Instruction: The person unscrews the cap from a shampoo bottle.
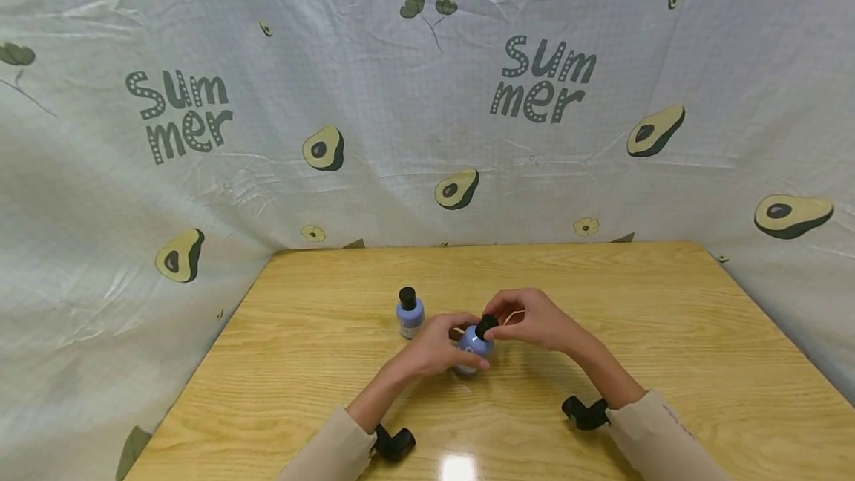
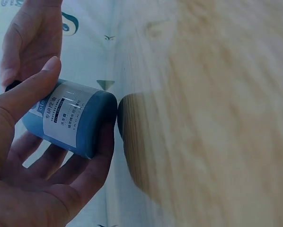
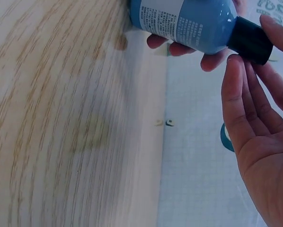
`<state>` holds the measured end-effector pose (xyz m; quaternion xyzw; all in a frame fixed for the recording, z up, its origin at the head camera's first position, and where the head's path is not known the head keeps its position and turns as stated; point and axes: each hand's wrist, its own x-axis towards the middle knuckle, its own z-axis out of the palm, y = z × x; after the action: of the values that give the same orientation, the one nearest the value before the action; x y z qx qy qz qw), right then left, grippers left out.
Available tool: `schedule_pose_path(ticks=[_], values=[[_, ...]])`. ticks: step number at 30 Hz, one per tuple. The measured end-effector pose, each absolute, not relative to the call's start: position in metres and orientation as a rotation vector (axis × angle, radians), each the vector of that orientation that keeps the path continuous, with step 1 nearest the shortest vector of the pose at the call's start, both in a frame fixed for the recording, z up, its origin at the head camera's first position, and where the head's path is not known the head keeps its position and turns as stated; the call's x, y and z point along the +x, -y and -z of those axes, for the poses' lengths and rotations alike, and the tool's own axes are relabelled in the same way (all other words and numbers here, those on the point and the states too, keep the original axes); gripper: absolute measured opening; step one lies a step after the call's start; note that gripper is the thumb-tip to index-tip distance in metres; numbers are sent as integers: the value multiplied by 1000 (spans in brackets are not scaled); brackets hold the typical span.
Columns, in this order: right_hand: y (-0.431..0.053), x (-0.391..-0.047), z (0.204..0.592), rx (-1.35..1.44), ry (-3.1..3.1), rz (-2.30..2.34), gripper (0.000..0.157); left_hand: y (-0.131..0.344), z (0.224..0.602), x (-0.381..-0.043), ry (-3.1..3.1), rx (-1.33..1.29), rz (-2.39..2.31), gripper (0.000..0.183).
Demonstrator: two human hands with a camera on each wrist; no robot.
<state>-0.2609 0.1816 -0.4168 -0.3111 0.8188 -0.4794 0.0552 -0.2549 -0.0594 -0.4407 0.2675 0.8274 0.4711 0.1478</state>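
Note:
A small blue bottle [image 1: 473, 342] with a white printed label and a black cap [image 1: 487, 326] is tilted to the right above the table. My left hand [image 1: 437, 345] grips its body, the thumb along one side and the fingers curled round the other, as the left wrist view shows. With thumb and fingertips my right hand [image 1: 532, 321] pinches the black cap [image 3: 250, 41], which sits on the bottle's neck. In the right wrist view the blue bottle [image 3: 207, 21] shows fine print on its label, and left-hand fingers [image 3: 179, 49] wrap beneath it.
A second blue bottle [image 1: 410, 315], also black-capped, stands upright on the wooden table [image 1: 320, 362], just left of and behind my left hand. Behind the table hangs a pale cloth [image 1: 394, 110] printed with avocados and lettering. Black wrist devices [image 1: 585, 413] sit at both sleeves.

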Motion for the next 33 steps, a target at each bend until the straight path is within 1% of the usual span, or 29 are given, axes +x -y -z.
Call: schedule_pose_path(ticks=[10, 25, 33], values=[[-181, -261, 417, -974, -2528, 1421, 23, 60, 442, -255, -2393, 829, -1336, 60], [-181, -260, 420, -1070, -2506, 1460, 20, 61, 441, -254, -2365, 813, -1342, 70], [-182, -261, 421, -1120, -2506, 1452, 20, 61, 441, -255, -2306, 823, -1389, 64]])
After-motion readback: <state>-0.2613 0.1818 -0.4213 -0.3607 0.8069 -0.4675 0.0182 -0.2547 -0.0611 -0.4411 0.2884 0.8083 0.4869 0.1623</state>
